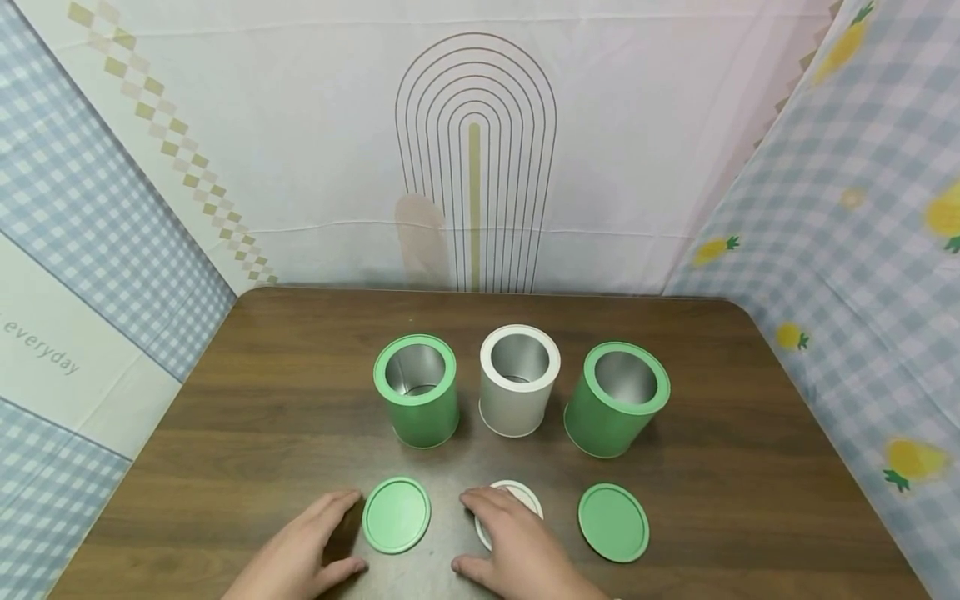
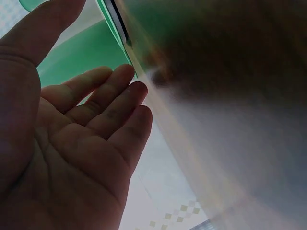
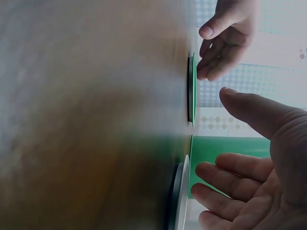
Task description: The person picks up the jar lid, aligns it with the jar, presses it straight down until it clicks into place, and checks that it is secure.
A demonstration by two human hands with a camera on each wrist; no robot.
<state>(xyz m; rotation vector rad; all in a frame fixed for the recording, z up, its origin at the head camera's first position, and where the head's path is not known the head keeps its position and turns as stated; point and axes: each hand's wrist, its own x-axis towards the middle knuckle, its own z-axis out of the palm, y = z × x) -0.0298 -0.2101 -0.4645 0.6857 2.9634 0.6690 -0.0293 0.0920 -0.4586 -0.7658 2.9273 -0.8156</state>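
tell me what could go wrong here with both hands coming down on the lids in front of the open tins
1. The lids lie flat on the table; the right hand over the white lid may slide it rather than get a grip under its thin edge.
2. The left hand sits beside the left green lid and could nudge it away.
3. The white tin and green tins stand close; a lifted lid might knock one.

A dark wood-grain table [image 1: 750, 467] with rounded corners stands among hung cloths. The back cloth [image 1: 300, 125] is pale with an arch print [image 1: 476, 158]; the side cloths [image 1: 862, 250] are blue gingham.
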